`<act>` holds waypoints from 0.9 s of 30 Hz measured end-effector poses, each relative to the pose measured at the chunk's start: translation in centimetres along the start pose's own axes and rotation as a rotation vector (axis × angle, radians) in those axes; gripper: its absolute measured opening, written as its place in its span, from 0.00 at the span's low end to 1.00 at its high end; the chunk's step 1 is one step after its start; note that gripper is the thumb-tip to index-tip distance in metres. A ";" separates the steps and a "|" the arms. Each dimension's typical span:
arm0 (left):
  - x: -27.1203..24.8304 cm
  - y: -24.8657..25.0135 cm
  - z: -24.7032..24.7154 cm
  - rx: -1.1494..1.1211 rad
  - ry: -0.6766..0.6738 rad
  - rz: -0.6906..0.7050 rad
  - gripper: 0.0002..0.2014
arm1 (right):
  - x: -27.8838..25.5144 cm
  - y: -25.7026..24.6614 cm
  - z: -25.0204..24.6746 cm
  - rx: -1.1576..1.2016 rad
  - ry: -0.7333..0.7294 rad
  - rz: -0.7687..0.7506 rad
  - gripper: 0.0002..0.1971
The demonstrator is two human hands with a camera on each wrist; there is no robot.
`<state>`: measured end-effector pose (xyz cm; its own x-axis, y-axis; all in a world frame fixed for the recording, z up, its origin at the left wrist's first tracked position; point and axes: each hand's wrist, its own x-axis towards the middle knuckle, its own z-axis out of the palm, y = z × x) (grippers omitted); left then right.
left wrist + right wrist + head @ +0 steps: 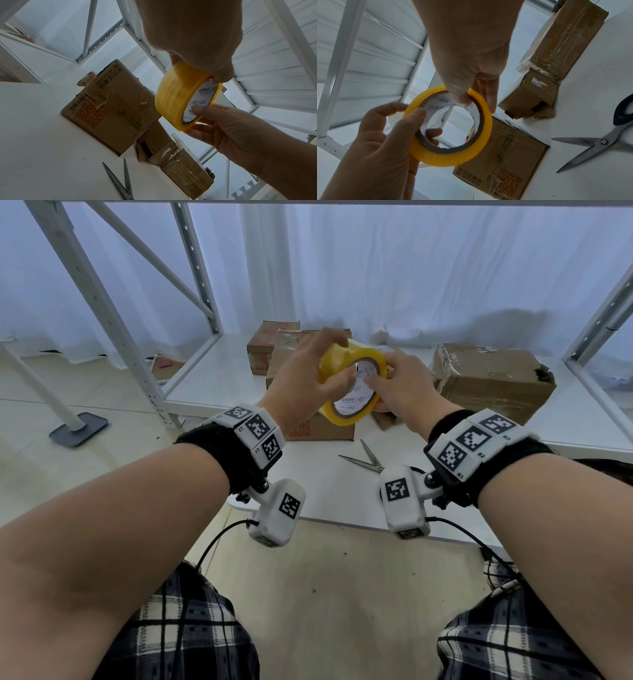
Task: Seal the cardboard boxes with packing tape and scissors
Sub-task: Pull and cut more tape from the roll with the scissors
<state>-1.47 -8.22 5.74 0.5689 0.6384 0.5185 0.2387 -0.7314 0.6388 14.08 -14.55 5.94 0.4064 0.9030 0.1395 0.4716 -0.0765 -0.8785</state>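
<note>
Both hands hold a yellow packing tape roll (342,419) up in the air over the white table (325,491). My left hand (334,359) grips its left side, thumb in the core and fingers over the outer rim (453,158). My right hand (380,392) pinches the right side, thumb on the printed core (199,102). No loose tape end shows. A cardboard box with an orange QR print (318,429) stands just beyond the hands. A worn, taped box (493,381) lies to the right. Open scissors (366,460) lie on the table near my right wrist.
A smaller printed box (270,347) stands at the back left. White shelf uprights (102,313) rise at the left and at the right (599,326), with a white curtain behind. A grey stand base (78,428) sits on the floor to the left.
</note>
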 end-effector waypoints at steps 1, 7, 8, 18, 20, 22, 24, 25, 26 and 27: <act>0.1 0.0 0.0 0.006 0.001 0.010 0.12 | 0.0 0.1 0.0 -0.001 -0.005 0.013 0.02; 0.3 0.2 0.1 -0.004 0.015 0.049 0.11 | 0.2 0.3 0.1 0.017 -0.042 0.050 0.03; 0.3 0.2 0.2 -0.006 0.021 0.048 0.12 | 0.2 0.3 0.1 0.019 -0.043 0.048 0.03; 0.4 0.3 0.3 -0.015 0.073 0.056 0.11 | 0.2 0.4 0.3 0.060 -0.070 0.087 0.05; 0.5 0.4 0.3 -0.034 0.053 0.041 0.13 | 0.2 0.4 0.4 0.051 -0.080 0.085 0.04; 0.4 0.4 0.5 -0.032 0.048 0.033 0.16 | 0.2 0.4 0.4 0.044 -0.086 0.085 0.03; 0.2 0.3 0.8 0.002 0.062 0.029 0.15 | 0.3 0.5 0.3 0.049 -0.081 0.091 0.03; 0.2 0.3 0.8 0.018 0.063 0.022 0.12 | 0.3 0.5 0.3 0.049 -0.080 0.097 0.03; 0.2 0.4 0.8 0.026 0.056 0.013 0.10 | 0.3 0.4 0.2 0.045 -0.081 0.101 0.03; 0.2 0.3 0.8 0.018 0.049 0.012 0.11 | 0.3 0.5 0.2 0.041 -0.083 0.102 0.03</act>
<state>-0.65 -8.54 5.62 0.5326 0.6404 0.5534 0.2466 -0.7428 0.6224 14.29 -14.26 5.47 0.3834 0.9235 0.0113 0.3982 -0.1543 -0.9042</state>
